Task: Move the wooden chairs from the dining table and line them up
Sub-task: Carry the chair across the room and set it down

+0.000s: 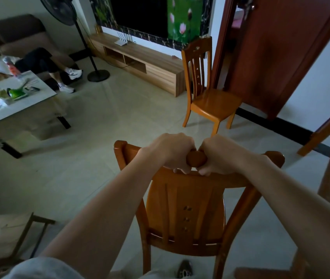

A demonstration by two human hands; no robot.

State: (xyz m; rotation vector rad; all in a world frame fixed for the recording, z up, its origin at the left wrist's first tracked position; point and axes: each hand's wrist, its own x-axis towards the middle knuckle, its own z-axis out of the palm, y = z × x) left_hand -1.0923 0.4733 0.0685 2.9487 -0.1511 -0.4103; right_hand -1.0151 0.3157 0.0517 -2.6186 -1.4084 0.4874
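Observation:
An orange wooden chair [188,214] stands right in front of me, its back toward me. My left hand [172,152] and my right hand [220,154] sit side by side on the middle of its top rail, both closed around it. A second matching wooden chair [210,101] stands farther off on the tiled floor, beside the TV cabinet and the red door, its seat facing right. Part of another wooden chair [321,133] shows at the right edge.
A low white table [37,97] with clutter stands at the left, with a seated person's legs [59,75] behind it. A standing fan [97,75], a long TV cabinet [152,65] and a red door [277,57] line the far side. A folding stool [8,234] sits lower left.

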